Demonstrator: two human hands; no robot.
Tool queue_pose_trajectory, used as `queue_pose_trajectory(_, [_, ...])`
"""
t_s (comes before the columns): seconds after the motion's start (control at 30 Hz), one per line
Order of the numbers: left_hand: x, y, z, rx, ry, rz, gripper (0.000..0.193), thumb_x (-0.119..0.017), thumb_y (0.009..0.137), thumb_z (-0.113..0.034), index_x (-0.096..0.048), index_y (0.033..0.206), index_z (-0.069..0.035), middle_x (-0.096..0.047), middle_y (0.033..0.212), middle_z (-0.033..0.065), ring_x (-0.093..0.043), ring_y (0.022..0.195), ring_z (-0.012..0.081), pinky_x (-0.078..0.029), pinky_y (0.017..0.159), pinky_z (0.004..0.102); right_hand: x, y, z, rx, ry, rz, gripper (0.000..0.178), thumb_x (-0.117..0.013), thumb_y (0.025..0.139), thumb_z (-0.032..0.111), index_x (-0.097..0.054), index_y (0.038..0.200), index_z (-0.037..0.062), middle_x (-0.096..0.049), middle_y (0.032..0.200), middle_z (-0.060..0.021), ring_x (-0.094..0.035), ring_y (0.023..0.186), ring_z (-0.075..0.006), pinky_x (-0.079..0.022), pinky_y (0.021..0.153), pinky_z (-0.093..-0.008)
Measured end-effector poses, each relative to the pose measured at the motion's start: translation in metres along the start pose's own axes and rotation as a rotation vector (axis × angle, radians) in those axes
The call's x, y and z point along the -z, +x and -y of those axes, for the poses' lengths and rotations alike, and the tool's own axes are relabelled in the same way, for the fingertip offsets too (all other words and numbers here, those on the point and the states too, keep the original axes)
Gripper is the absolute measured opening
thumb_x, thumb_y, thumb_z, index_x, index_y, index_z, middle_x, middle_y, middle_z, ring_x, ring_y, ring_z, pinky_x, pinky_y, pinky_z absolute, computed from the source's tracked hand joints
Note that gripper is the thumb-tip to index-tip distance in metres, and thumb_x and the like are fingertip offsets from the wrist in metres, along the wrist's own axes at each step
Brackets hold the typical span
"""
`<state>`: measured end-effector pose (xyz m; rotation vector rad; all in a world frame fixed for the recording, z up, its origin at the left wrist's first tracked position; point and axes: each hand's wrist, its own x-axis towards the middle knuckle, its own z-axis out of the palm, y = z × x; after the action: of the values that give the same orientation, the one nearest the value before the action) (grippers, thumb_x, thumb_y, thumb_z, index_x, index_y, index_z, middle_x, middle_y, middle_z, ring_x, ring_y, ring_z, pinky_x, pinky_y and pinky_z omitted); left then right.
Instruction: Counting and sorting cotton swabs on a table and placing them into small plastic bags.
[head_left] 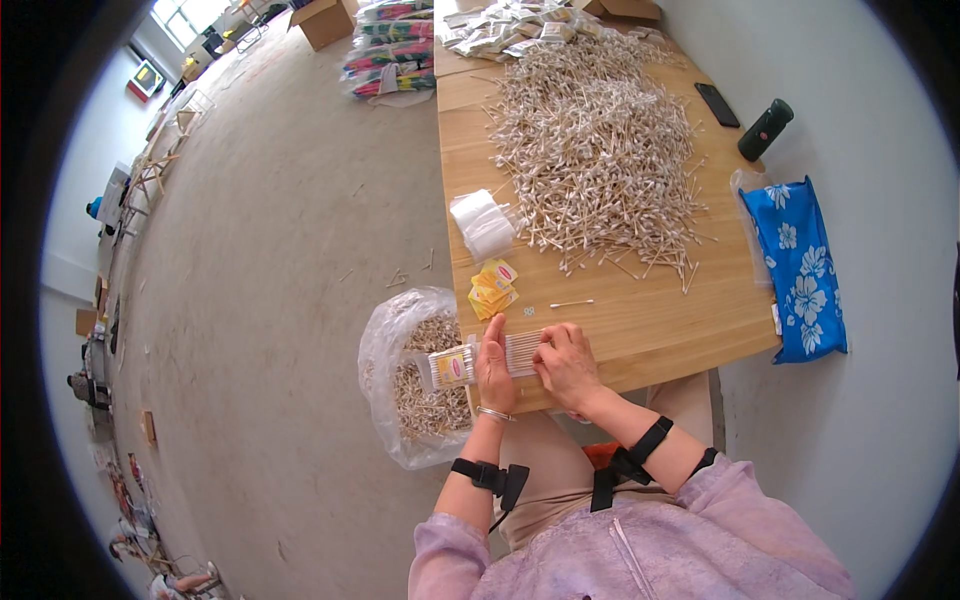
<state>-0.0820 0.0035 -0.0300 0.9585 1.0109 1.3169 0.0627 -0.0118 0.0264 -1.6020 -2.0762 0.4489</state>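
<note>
My left hand [494, 372] stands on edge at the table's near left corner, fingers straight and together. Against its outer side is a clear bag of cotton swabs with a yellow card [452, 367], reaching past the table edge; the hand appears to hold it, though the grip is partly hidden. Between my hands lies a neat row of parallel cotton swabs [522, 352]. My right hand [567, 362] has its fingers curled down onto the right end of that row. One loose cotton swab [572, 302] lies just beyond. Fanned yellow cards [493, 289] sit ahead of my left hand.
A large heap of loose cotton swabs [605, 150] covers the table's middle. Clear empty bags [482, 224] lie left of it. A blue flowered pack [800, 270], a phone [717, 104] and a dark bottle [766, 130] line the right. A plastic sack of swabs [375, 375] stands at the left.
</note>
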Motion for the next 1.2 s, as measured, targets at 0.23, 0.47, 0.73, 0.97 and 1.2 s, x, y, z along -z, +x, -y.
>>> queue_pose_trajectory(0.23, [0.002,0.000,0.004,-0.008,-0.014,-0.004,0.061,-0.030,0.101,-0.042,-0.034,0.137,0.006,-0.037,0.142,0.0153,-0.032,0.134,0.0214,-0.022,0.113,0.0323,0.006,0.008,0.004,-0.008,-0.058,0.108,0.009,-0.067,0.070,0.011,-0.062,0.077,0.0089,-0.052,0.099,-0.0087,-0.047,0.100,-0.0280,-0.040,0.085,-0.0405])
queue_pose_trajectory(0.47, [-0.001,0.002,0.005,-0.026,0.018,-0.024,0.063,-0.030,0.100,-0.044,-0.035,0.136,0.008,-0.040,0.140,0.0167,-0.035,0.133,0.0223,-0.025,0.112,0.0326,0.007,0.003,-0.011,0.035,0.049,0.067,0.010,-0.065,0.073,0.007,-0.059,0.080,0.0083,-0.055,0.092,-0.0080,-0.049,0.095,-0.0288,-0.041,0.084,-0.0388])
queue_pose_trajectory(0.73, [-0.008,0.001,0.004,-0.067,0.081,-0.099,0.056,-0.035,0.101,-0.039,-0.042,0.134,0.006,-0.046,0.137,0.0148,-0.042,0.127,0.0221,-0.032,0.106,0.0304,0.030,0.024,-0.006,0.050,0.340,-0.010,0.011,-0.063,0.077,0.005,-0.064,0.089,0.0067,-0.059,0.081,-0.0098,-0.054,0.079,-0.0299,-0.045,0.075,-0.0380])
queue_pose_trajectory(0.97, [0.004,0.005,0.036,0.046,-0.579,-0.016,0.053,-0.035,0.102,-0.035,-0.038,0.136,0.006,-0.046,0.136,0.0153,-0.042,0.128,0.0215,-0.032,0.107,0.0311,0.033,0.053,0.103,0.336,0.369,0.269,0.013,-0.066,0.078,0.010,-0.066,0.091,0.0101,-0.060,0.087,-0.0073,-0.060,0.083,-0.0274,-0.048,0.082,-0.0370])
queue_pose_trajectory(1.2, [0.014,-0.005,0.012,0.102,-0.024,0.014,0.053,-0.036,0.101,-0.035,-0.039,0.136,0.006,-0.046,0.136,0.0150,-0.042,0.128,0.0205,-0.032,0.107,0.0303,0.029,0.061,0.095,0.226,0.456,0.104,0.016,-0.063,0.077,0.009,-0.066,0.093,0.0079,-0.060,0.095,-0.0112,-0.060,0.092,-0.0325,-0.045,0.091,-0.0367])
